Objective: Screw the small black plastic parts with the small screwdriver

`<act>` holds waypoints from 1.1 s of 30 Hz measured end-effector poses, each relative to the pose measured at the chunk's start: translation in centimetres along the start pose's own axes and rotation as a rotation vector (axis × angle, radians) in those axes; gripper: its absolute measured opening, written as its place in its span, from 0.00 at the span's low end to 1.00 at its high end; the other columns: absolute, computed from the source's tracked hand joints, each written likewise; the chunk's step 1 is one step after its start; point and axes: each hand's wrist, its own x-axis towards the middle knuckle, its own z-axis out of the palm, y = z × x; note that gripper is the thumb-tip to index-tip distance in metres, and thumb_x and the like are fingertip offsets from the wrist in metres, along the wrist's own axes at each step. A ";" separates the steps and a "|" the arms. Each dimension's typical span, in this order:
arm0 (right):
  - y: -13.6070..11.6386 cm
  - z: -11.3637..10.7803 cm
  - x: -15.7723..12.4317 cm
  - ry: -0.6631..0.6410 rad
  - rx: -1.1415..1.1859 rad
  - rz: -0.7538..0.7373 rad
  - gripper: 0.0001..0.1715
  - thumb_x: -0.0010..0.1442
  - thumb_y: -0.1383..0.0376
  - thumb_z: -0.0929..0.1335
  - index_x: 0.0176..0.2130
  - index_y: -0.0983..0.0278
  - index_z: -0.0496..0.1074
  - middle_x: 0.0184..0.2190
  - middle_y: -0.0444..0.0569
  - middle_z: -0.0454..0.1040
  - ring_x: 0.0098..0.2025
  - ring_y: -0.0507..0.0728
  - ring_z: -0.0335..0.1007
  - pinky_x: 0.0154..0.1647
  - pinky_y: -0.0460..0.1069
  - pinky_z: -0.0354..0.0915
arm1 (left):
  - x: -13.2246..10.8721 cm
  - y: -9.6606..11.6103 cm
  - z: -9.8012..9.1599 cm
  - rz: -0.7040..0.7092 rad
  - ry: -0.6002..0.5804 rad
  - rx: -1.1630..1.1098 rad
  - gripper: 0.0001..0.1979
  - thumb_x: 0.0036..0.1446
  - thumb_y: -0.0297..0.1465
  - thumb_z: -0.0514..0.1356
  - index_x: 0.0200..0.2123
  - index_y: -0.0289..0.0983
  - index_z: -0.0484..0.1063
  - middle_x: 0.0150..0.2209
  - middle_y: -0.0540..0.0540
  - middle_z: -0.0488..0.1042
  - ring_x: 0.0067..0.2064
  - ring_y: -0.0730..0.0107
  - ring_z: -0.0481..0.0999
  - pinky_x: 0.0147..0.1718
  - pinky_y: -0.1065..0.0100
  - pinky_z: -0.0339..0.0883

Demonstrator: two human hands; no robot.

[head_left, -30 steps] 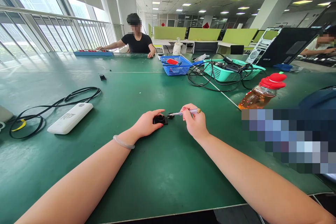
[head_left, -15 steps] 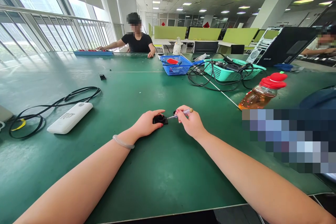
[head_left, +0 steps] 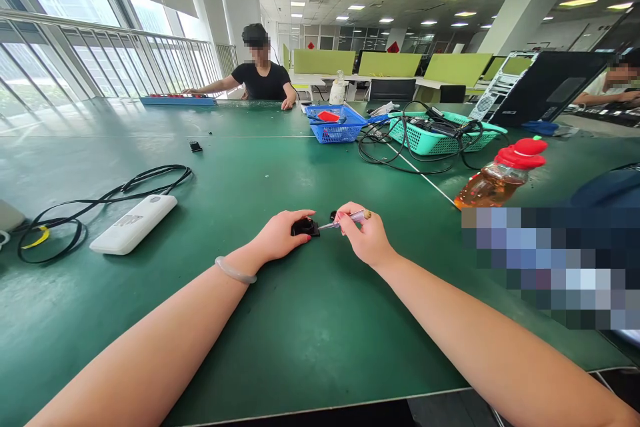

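Between the thumb and fingers of my left hand (head_left: 280, 235) is a small black plastic part (head_left: 306, 227), held down on the green tabletop (head_left: 300, 320). Its exact kind is too small to tell. My right hand (head_left: 365, 235) is closed around a screwdriver (head_left: 357, 216) with a clear, purplish handle. The thin shaft points left, its tip at the right edge of the black part; whether it touches, I cannot tell. Just beyond my right fingertips a small dark round piece (head_left: 333, 215) shows, partly hidden.
At left lie a white power bank (head_left: 134, 224) and a looped black cable (head_left: 125, 188). A small black piece (head_left: 195, 146) sits farther off. Beyond are a blue basket (head_left: 336, 135), a teal basket (head_left: 430, 143) with cables, and a red-capped bottle (head_left: 493, 185). A person (head_left: 263, 83) sits opposite.
My right hand and the screwdriver have shifted very slightly to the right. My left hand stays around the black part.
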 end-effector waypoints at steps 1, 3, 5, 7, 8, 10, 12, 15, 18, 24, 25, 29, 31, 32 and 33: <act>-0.1 0.0 0.0 -0.026 -0.009 -0.015 0.14 0.61 0.60 0.60 0.26 0.61 0.65 0.22 0.43 0.67 0.26 0.52 0.62 0.29 0.47 0.59 | 0.0 0.0 0.0 0.003 0.000 -0.005 0.27 0.52 0.34 0.61 0.57 0.43 0.67 0.52 0.47 0.75 0.53 0.58 0.73 0.54 0.58 0.66; -0.2 -0.1 -0.1 -0.081 -0.050 -0.032 0.13 0.61 0.61 0.59 0.27 0.61 0.65 0.23 0.43 0.68 0.28 0.52 0.63 0.31 0.47 0.60 | 0.0 -0.1 0.0 0.006 -0.002 -0.011 0.27 0.52 0.35 0.61 0.57 0.44 0.67 0.52 0.47 0.75 0.53 0.57 0.73 0.54 0.58 0.66; -0.3 -0.1 -0.2 -0.099 -0.100 -0.058 0.12 0.60 0.62 0.60 0.27 0.60 0.65 0.24 0.43 0.69 0.30 0.54 0.64 0.35 0.48 0.61 | 0.0 -0.2 0.1 0.005 -0.001 -0.012 0.27 0.52 0.35 0.61 0.57 0.44 0.67 0.52 0.47 0.75 0.53 0.57 0.72 0.54 0.57 0.66; -0.4 -0.1 -0.3 -0.099 -0.133 -0.124 0.11 0.60 0.63 0.60 0.27 0.60 0.66 0.25 0.44 0.71 0.33 0.55 0.66 0.39 0.50 0.62 | 0.1 -0.2 0.1 0.009 0.001 -0.012 0.27 0.52 0.36 0.61 0.57 0.44 0.67 0.53 0.47 0.74 0.54 0.57 0.72 0.55 0.57 0.65; -0.5 0.0 -0.4 -0.105 -0.139 -0.163 0.10 0.60 0.63 0.61 0.27 0.60 0.66 0.26 0.44 0.72 0.34 0.55 0.66 0.41 0.51 0.62 | 0.1 -0.2 0.1 0.014 0.001 -0.013 0.27 0.52 0.36 0.61 0.57 0.43 0.67 0.53 0.46 0.74 0.54 0.57 0.72 0.55 0.57 0.65; -0.6 0.2 -0.5 -0.139 -0.141 -0.232 0.10 0.61 0.63 0.61 0.29 0.59 0.67 0.27 0.44 0.73 0.34 0.55 0.67 0.43 0.52 0.62 | 0.1 -0.2 0.1 0.028 -0.002 -0.015 0.27 0.52 0.36 0.62 0.57 0.43 0.68 0.54 0.46 0.74 0.54 0.57 0.71 0.55 0.57 0.64; -0.7 0.5 -0.5 -0.191 -0.143 -0.273 0.08 0.61 0.63 0.62 0.30 0.59 0.68 0.28 0.43 0.74 0.33 0.54 0.67 0.45 0.52 0.62 | 0.1 -0.3 0.2 0.042 -0.007 -0.007 0.26 0.53 0.36 0.61 0.57 0.42 0.68 0.54 0.45 0.74 0.53 0.57 0.71 0.55 0.57 0.64; -0.7 0.9 -0.6 -0.247 -0.150 -0.299 0.06 0.60 0.64 0.63 0.31 0.58 0.67 0.28 0.42 0.74 0.31 0.53 0.66 0.45 0.52 0.61 | 0.2 -0.3 0.2 0.053 -0.013 0.013 0.25 0.55 0.37 0.60 0.57 0.41 0.68 0.53 0.45 0.74 0.53 0.56 0.71 0.54 0.56 0.64; -0.7 0.9 -0.6 -0.217 -0.143 -0.333 0.06 0.60 0.65 0.63 0.31 0.58 0.67 0.27 0.42 0.73 0.32 0.54 0.66 0.47 0.53 0.61 | 0.2 -0.3 0.2 0.066 -0.009 0.025 0.25 0.55 0.37 0.60 0.57 0.42 0.67 0.53 0.45 0.74 0.53 0.57 0.71 0.53 0.56 0.65; -0.8 0.1 -0.5 -0.044 -0.163 -0.282 0.08 0.61 0.63 0.62 0.30 0.58 0.66 0.27 0.44 0.73 0.33 0.55 0.66 0.46 0.53 0.62 | 0.0 -0.2 0.2 0.067 0.003 0.027 0.25 0.54 0.36 0.61 0.56 0.43 0.68 0.51 0.46 0.75 0.51 0.56 0.72 0.53 0.57 0.65; -0.8 0.1 -0.5 -0.044 -0.180 -0.251 0.09 0.61 0.62 0.62 0.30 0.58 0.67 0.27 0.44 0.73 0.33 0.55 0.66 0.45 0.52 0.62 | 0.0 -0.2 0.2 0.065 0.002 0.026 0.25 0.54 0.36 0.61 0.56 0.43 0.67 0.51 0.46 0.75 0.52 0.56 0.72 0.53 0.57 0.65; -0.5 0.2 -0.2 -0.096 -0.203 -0.112 0.12 0.63 0.60 0.60 0.31 0.59 0.68 0.27 0.43 0.73 0.34 0.55 0.67 0.41 0.50 0.61 | -0.1 0.0 0.1 0.059 0.011 0.019 0.24 0.54 0.36 0.60 0.56 0.44 0.68 0.51 0.46 0.75 0.52 0.56 0.72 0.54 0.56 0.65; -0.3 0.3 -0.2 -0.116 -0.192 -0.083 0.12 0.63 0.59 0.60 0.31 0.59 0.68 0.27 0.43 0.73 0.33 0.54 0.66 0.40 0.49 0.61 | -0.1 0.1 0.1 0.076 0.034 0.017 0.23 0.55 0.37 0.59 0.55 0.44 0.69 0.52 0.47 0.75 0.53 0.57 0.71 0.55 0.56 0.64; -0.2 0.3 -0.2 -0.121 -0.182 -0.082 0.13 0.63 0.59 0.60 0.31 0.59 0.68 0.27 0.43 0.73 0.33 0.54 0.66 0.40 0.49 0.61 | -0.2 0.2 0.0 0.091 0.050 0.015 0.22 0.56 0.37 0.59 0.54 0.44 0.69 0.52 0.47 0.75 0.53 0.57 0.71 0.56 0.56 0.64; -0.1 0.2 -0.2 -0.121 -0.162 -0.084 0.13 0.63 0.58 0.60 0.31 0.59 0.68 0.27 0.43 0.73 0.33 0.54 0.66 0.40 0.49 0.61 | -0.2 0.2 0.0 0.107 0.067 0.012 0.21 0.56 0.38 0.58 0.54 0.44 0.69 0.52 0.47 0.75 0.54 0.57 0.70 0.56 0.55 0.63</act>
